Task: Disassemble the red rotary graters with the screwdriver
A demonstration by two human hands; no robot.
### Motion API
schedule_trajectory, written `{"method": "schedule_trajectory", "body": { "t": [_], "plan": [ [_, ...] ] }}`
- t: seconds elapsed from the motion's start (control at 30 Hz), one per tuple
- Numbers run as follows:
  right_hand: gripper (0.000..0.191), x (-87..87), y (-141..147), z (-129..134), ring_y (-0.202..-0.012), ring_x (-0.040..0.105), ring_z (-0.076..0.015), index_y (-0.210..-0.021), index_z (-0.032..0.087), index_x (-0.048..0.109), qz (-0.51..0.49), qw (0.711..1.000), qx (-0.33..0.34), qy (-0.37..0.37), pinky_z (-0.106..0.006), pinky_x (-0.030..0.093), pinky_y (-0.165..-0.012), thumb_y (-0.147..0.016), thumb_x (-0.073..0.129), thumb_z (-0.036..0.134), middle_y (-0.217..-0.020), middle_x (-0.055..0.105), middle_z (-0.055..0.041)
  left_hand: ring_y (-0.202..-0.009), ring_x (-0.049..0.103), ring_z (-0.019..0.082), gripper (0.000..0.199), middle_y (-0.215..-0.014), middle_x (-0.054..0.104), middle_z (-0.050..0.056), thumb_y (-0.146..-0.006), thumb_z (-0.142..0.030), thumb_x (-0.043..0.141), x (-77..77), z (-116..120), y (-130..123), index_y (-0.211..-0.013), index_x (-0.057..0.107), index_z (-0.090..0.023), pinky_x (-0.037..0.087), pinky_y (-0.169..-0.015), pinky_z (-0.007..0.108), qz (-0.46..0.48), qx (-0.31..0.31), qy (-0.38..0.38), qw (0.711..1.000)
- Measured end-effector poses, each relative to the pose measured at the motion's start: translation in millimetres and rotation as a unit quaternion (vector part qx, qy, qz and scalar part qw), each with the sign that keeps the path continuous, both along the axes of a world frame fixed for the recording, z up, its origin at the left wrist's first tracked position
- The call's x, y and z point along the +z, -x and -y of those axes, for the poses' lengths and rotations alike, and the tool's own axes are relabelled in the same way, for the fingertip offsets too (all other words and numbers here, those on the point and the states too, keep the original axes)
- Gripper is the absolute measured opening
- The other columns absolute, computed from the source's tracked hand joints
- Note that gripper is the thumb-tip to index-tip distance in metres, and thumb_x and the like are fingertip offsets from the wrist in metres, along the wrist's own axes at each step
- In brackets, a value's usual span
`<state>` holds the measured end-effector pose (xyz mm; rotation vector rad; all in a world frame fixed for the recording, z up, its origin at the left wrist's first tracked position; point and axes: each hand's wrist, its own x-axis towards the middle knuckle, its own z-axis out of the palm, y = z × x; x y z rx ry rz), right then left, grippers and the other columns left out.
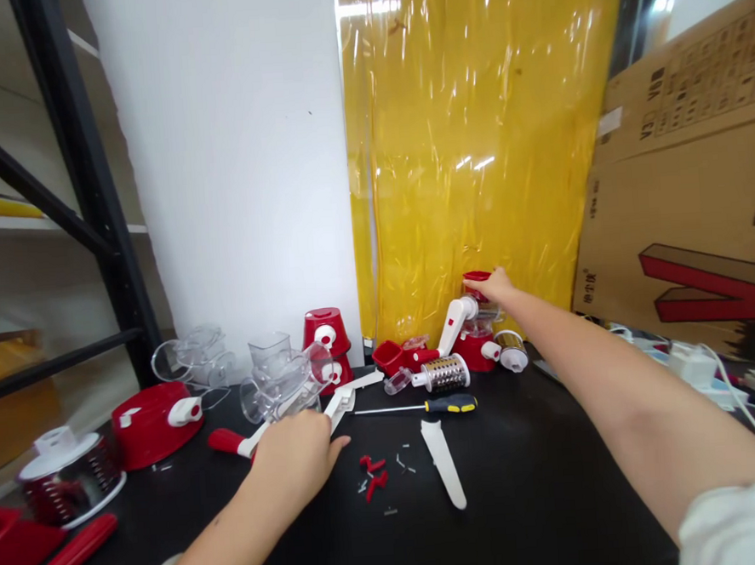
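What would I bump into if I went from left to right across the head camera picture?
Silver drum with a white top, round red base, left hand, little red pieces, long white piece, right hand, big cardboard box.

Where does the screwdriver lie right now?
In the head view, the screwdriver lies on the black table just right of centre, between the metal grater drum and white strip.
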<state>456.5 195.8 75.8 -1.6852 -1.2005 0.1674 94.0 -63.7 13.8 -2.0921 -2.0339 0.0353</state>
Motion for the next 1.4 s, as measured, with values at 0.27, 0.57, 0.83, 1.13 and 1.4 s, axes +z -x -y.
{"method": "schedule_trajectory", "body": {
  "t": [0.27,0.57,0.83,1.13,1.4],
  "plan": [
    [0.068,-6.2,3.9,4.4,-0.105,0.064,-0.0277,-0.116,0.012,0.051,-0.029,0.999,-0.01,-0.045,-0.038,0.051,-0.091,-0.063,0.082,0.041,-0.115,0.064,-0.018,-0.086,0.071,0.033,0.038,-0.092,0.073,0.015,-0.091,-0.043,0.046,1.7,1.0,0.1,-0.094,0.071,-0.016,0.052,-0.071,0.039,0.009,-0.029,-0.014,0.999],
    [0.069,-8.5,-4.7,-4.7,-0.103,0.064,-0.0267,-0.114,0.015,0.049,-0.059,0.995,-0.022,-0.082,-0.038,0.051,-0.09,-0.06,0.083,0.042,-0.114,0.065,-0.0159,-0.088,0.07,0.031,0.04,-0.092,0.073,0.015,-0.092,-0.045,0.045,-0.1,-1.0,2.4,-0.094,0.072,-0.016,0.051,-0.072,0.038,0.008,-0.033,-0.016,0.999],
    [0.07,10.0,-3.3,0.4,-0.103,0.063,-0.0246,-0.114,0.017,0.047,-0.077,0.991,-0.031,-0.108,-0.037,0.05,-0.092,-0.059,0.083,0.04,-0.115,0.064,-0.0137,-0.088,0.07,0.031,0.04,-0.093,0.073,0.016,-0.092,-0.045,0.044,2.9,-0.1,0.7,-0.096,0.071,-0.015,0.051,-0.075,0.039,0.023,-0.028,-0.012,0.999],
    [0.068,41.7,-3.1,22.9,-0.105,0.062,-0.0246,-0.116,0.016,0.047,-0.077,0.984,-0.052,-0.152,-0.037,0.049,-0.093,-0.062,0.082,0.04,-0.116,0.062,-0.0137,-0.088,0.07,0.031,0.043,-0.094,0.073,0.015,-0.093,-0.047,0.042,1.8,-0.5,0.3,-0.097,0.071,-0.015,0.051,-0.072,0.038,0.01,-0.038,-0.02,0.999],
    [0.066,99.2,7.0,75.8,-0.105,0.062,-0.0248,-0.113,0.016,0.046,-0.034,0.957,0.008,-0.286,-0.043,0.049,-0.092,-0.063,0.08,0.043,-0.114,0.06,-0.0139,-0.099,0.067,0.026,0.044,-0.113,0.071,0.01,-0.098,-0.042,0.032,6.0,1.2,-5.6,-0.117,0.066,-0.022,0.051,-0.082,0.036,0.083,-0.102,-0.136,0.982]
  ]
}}
